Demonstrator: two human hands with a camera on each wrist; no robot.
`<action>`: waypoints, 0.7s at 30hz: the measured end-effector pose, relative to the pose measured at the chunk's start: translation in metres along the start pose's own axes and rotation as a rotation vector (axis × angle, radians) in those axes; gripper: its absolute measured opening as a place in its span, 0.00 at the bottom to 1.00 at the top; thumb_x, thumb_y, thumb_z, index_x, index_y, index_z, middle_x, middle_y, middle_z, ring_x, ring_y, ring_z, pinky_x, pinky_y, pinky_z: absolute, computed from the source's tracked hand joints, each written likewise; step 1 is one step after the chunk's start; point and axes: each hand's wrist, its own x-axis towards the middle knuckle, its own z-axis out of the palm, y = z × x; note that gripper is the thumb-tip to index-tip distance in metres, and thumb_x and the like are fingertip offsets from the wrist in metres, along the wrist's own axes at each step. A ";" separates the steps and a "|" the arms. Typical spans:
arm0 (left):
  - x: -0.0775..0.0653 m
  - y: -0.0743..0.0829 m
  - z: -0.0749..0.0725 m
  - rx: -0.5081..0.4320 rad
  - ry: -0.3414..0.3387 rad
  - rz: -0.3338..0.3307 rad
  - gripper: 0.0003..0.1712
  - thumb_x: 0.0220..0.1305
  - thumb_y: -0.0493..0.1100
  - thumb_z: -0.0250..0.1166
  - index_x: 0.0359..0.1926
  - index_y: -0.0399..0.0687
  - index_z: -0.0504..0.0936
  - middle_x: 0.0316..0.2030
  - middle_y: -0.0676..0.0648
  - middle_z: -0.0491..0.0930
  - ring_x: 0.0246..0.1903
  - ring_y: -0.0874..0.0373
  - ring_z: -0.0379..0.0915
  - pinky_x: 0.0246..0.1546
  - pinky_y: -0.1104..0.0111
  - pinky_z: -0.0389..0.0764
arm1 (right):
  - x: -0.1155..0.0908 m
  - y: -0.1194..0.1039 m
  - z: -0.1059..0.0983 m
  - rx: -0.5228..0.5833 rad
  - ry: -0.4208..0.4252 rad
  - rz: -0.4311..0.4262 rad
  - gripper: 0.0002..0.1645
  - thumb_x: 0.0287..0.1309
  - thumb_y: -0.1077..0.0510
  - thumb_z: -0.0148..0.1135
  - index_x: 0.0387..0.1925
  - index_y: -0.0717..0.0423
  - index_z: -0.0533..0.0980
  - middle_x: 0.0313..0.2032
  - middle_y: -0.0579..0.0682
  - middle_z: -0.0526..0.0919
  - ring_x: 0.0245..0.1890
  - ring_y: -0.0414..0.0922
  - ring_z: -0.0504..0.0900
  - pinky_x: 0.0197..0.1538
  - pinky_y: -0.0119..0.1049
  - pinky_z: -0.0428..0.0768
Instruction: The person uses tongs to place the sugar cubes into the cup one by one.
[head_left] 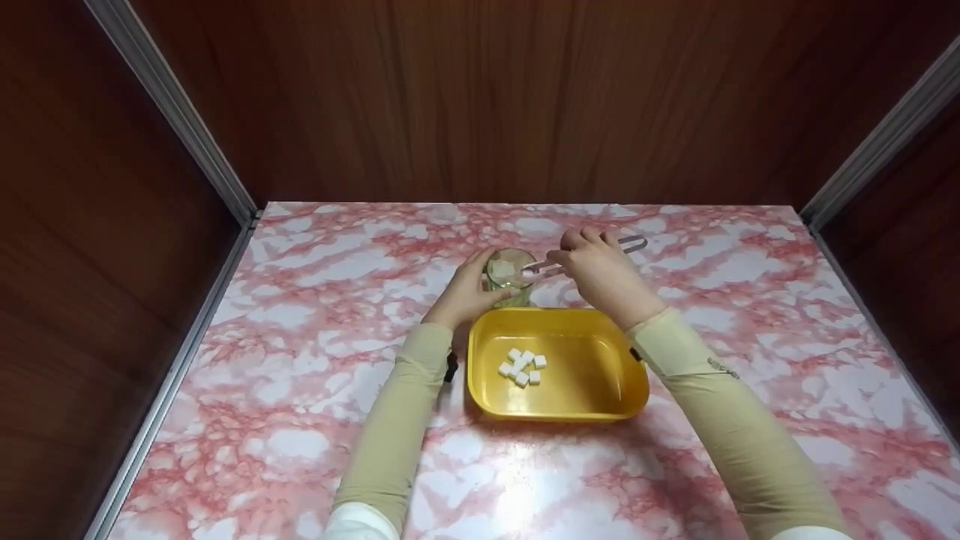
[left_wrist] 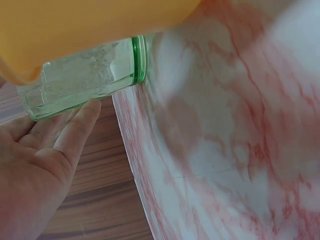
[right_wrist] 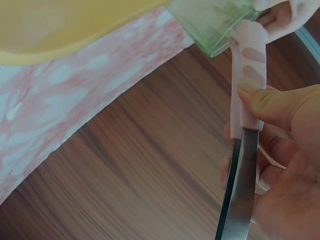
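Note:
My left hand holds a clear green-tinted glass, thumb on its near side and fingers on the far side. Something white lies inside the glass. In the left wrist view, fingertips touch the lower wall of the glass. My right hand grips a pair of tongs with pale pink ends and a bent metal body. The tongs' tips reach over the right of the glass rim, a small white piece showing at them; I cannot tell whether they pinch it. Several white cubes lie in the yellow tub.
The yellow tub stands just in front of the glass, between my forearms. Red-and-white marbled tabletop spreads around it. Brown wood-grain panels rise at the back and both sides, with metal strips at the corners.

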 end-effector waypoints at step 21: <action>-0.001 0.002 0.000 -0.015 -0.001 -0.006 0.46 0.56 0.47 0.72 0.71 0.44 0.58 0.64 0.40 0.65 0.62 0.45 0.61 0.62 0.62 0.63 | -0.002 0.000 0.000 0.002 0.015 -0.014 0.13 0.59 0.67 0.63 0.44 0.53 0.83 0.38 0.54 0.75 0.40 0.55 0.71 0.44 0.53 0.71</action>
